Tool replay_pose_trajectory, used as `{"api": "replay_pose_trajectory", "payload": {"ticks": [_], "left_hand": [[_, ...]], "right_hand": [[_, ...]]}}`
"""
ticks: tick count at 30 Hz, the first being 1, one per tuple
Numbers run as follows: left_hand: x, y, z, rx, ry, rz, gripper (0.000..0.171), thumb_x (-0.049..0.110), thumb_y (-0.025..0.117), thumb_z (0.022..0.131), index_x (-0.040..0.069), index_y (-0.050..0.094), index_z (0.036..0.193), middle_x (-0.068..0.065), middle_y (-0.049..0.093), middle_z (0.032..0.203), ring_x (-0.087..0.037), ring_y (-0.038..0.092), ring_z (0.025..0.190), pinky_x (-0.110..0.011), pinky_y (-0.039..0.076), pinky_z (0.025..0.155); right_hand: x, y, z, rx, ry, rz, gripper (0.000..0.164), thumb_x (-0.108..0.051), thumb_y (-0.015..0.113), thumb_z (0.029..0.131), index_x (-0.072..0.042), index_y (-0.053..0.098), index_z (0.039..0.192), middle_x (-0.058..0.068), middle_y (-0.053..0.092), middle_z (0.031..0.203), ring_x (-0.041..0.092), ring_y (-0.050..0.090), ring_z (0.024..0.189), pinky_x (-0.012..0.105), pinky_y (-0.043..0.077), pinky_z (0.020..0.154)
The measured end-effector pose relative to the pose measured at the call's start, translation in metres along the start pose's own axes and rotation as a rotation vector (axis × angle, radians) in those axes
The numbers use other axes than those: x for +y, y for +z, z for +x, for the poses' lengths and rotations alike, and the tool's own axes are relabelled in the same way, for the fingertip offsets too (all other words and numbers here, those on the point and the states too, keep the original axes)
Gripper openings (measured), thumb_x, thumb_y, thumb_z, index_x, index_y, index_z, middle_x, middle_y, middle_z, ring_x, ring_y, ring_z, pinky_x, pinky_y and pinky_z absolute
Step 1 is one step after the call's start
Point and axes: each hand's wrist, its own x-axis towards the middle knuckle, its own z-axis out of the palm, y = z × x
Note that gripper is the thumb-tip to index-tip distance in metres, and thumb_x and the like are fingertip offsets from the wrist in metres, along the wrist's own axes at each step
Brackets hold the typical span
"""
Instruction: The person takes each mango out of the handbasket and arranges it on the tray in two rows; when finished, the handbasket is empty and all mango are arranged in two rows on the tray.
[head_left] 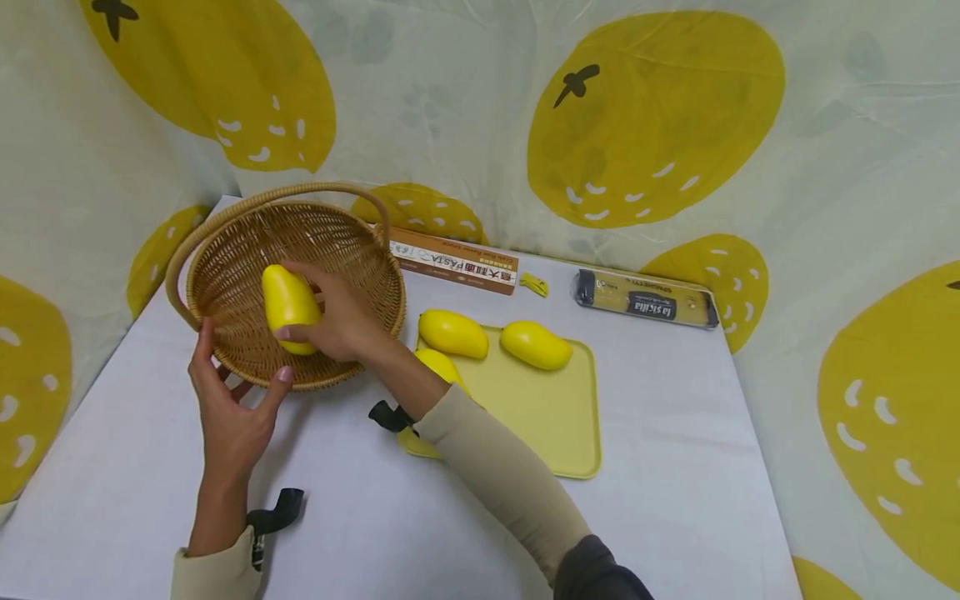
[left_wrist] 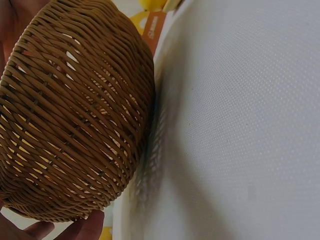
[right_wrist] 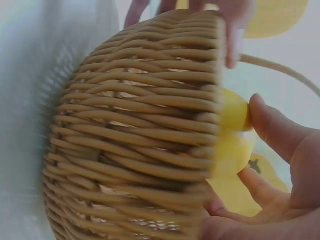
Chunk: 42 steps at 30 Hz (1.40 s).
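Observation:
A yellow mango (head_left: 290, 310) is held above the inside of a brown wicker basket (head_left: 225, 275). My right hand (head_left: 341, 321) grips it between thumb and fingers. In the right wrist view the thumb and fingers lie on either side of the mango (right_wrist: 235, 150), which the basket wall partly covers. At the basket's near left rim my left hand (head_left: 236, 417) holds on, thumb at the rim. The left wrist view has its fingertips (left_wrist: 92, 227) against the woven side (left_wrist: 75, 110). Three more mangoes (head_left: 453, 333) lie on a pale yellow tray (head_left: 547, 425), one partly behind the right arm.
Behind the tray lie a pasta box (head_left: 453, 262), a small yellow bundle (head_left: 534, 285) and a spaghetti pack (head_left: 645, 297). The basket's arched handle (head_left: 281, 192) stands up at the back. A patterned curtain (head_left: 465, 100) borders the white table (head_left: 675, 467).

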Motion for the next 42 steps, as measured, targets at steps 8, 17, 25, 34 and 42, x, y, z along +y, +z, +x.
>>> {"api": "replay_pose_trajectory", "payload": {"ticks": [8, 17, 25, 34, 42], "left_hand": [[0.001, -0.001, 0.000, 0.007, -0.009, -0.010, 0.108, 0.020, 0.084, 0.087, 0.040, 0.015, 0.169, 0.010, 0.019, 0.173, -0.030, 0.040, 0.147, -0.030, 0.046, 0.108], [-0.001, -0.002, 0.000, 0.020, 0.006, -0.006, 0.108, 0.018, 0.083, 0.087, 0.039, 0.016, 0.169, 0.009, 0.020, 0.173, -0.031, 0.041, 0.145, -0.025, 0.044, 0.103], [-0.002, -0.001, 0.001, 0.028, 0.011, -0.004, 0.108, 0.017, 0.083, 0.087, 0.039, 0.016, 0.169, 0.009, 0.021, 0.173, -0.029, 0.043, 0.142, -0.023, 0.044, 0.101], [-0.003, 0.000, 0.001, 0.029, 0.004, -0.004, 0.108, 0.018, 0.083, 0.087, 0.039, 0.016, 0.169, 0.009, 0.021, 0.173, -0.027, 0.042, 0.143, -0.024, 0.043, 0.101], [-0.002, 0.001, 0.001, 0.022, -0.010, -0.021, 0.108, 0.016, 0.083, 0.088, 0.040, 0.016, 0.169, 0.010, 0.021, 0.172, -0.024, 0.043, 0.141, -0.024, 0.042, 0.100]], "right_hand": [[-0.003, -0.018, -0.023, -0.016, -0.096, 0.145, 0.090, -0.021, 0.089, 0.087, -0.041, 0.043, 0.161, -0.010, 0.050, 0.160, 0.017, 0.062, 0.126, 0.026, 0.055, 0.095], [0.001, -0.039, -0.054, 0.005, -0.160, 0.264, 0.088, -0.018, 0.089, 0.087, -0.039, 0.045, 0.160, -0.011, 0.050, 0.160, 0.014, 0.061, 0.123, 0.025, 0.058, 0.091], [0.009, -0.056, -0.078, 0.023, -0.143, 0.294, 0.086, -0.021, 0.088, 0.089, -0.046, 0.045, 0.159, -0.014, 0.052, 0.155, 0.016, 0.061, 0.123, 0.029, 0.059, 0.092], [0.022, -0.073, -0.098, 0.044, -0.134, 0.317, 0.084, -0.020, 0.088, 0.089, -0.046, 0.047, 0.157, -0.008, 0.055, 0.151, 0.022, 0.061, 0.121, 0.037, 0.060, 0.094], [0.039, -0.092, -0.121, 0.050, -0.117, 0.347, 0.083, -0.016, 0.087, 0.089, -0.038, 0.048, 0.159, -0.004, 0.058, 0.146, 0.024, 0.063, 0.121, 0.039, 0.060, 0.097]]}}
